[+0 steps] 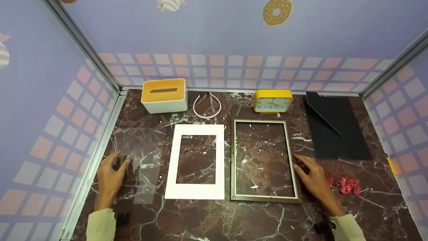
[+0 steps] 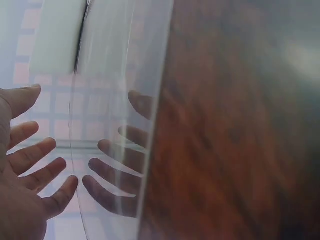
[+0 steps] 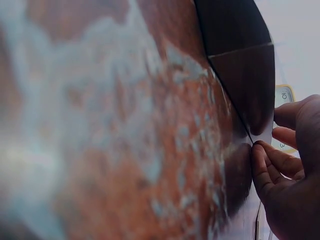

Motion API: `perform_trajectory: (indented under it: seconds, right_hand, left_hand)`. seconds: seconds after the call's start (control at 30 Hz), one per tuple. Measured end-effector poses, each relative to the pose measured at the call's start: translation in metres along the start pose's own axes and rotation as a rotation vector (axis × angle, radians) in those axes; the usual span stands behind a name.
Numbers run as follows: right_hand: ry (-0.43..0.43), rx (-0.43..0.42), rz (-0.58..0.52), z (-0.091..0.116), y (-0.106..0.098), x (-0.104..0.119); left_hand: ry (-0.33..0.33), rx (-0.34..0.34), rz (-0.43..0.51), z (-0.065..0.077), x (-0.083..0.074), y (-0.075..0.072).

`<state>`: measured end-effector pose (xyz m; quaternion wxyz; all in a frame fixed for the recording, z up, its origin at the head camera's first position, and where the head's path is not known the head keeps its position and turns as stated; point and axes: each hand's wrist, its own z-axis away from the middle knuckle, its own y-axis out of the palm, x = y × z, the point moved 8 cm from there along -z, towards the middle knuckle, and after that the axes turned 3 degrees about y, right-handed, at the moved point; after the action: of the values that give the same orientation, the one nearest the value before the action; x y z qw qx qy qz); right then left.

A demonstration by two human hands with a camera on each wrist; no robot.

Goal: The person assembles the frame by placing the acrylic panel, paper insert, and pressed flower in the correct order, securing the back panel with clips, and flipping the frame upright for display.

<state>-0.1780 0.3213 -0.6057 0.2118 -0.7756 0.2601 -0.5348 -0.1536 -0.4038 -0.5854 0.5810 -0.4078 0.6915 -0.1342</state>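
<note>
My left hand (image 1: 112, 172) is at the left edge of a clear sheet (image 1: 145, 180) on the marble-patterned table. Its fingers are spread and hold nothing; the left wrist view shows the hand (image 2: 35, 165) close to its own reflection. To the right lies a white mat board (image 1: 170, 164) with a rectangular opening. Beside that is a brown picture frame (image 1: 233, 160) with a pale inner lip and no backing in it. My right hand (image 1: 312, 175) touches the frame's right side with its fingertips, the fingers (image 3: 262, 160) loosely bent against the edge.
A black backing board (image 1: 341, 147) with its stand flap lies at the right, near pink-red dried flowers (image 1: 349, 185). Along the back are a white tissue box (image 1: 165, 106) with a wooden lid, a pink headband (image 1: 206, 117) and a yellow alarm clock (image 1: 272, 92). Patterned walls enclose the table (image 1: 214, 221).
</note>
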Motion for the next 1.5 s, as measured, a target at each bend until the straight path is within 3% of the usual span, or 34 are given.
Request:
perform_trajectory:
  seconds: [0.43,0.7,0.83,1.03,1.23,1.5]
  right_hand:
    - [0.008,-0.007,-0.003,0.001,0.001,-0.001]
    - [-0.001,-0.003,-0.018,0.001,0.000,0.000]
    - [0.000,0.000,-0.017,0.002,0.000,-0.001]
    - [-0.006,-0.010,-0.012,0.002,0.001,-0.003]
    - [-0.030,-0.005,-0.026,0.002,0.003,-0.002]
    - [-0.051,-0.019,-0.031,0.002,0.001,-0.001]
  left_hand:
    - [-0.076,-0.084,0.008,0.016,0.026,-0.027]
    - [-0.064,-0.101,-0.023,0.016,0.034,-0.032]
    - [-0.076,-0.081,-0.052,0.018,0.037,-0.031]
    - [-0.158,-0.019,-0.106,0.023,0.044,-0.031]
    - [-0.171,0.040,-0.204,0.025,0.048,-0.030]
    - [-0.204,0.077,-0.250,0.025,0.047,-0.030]
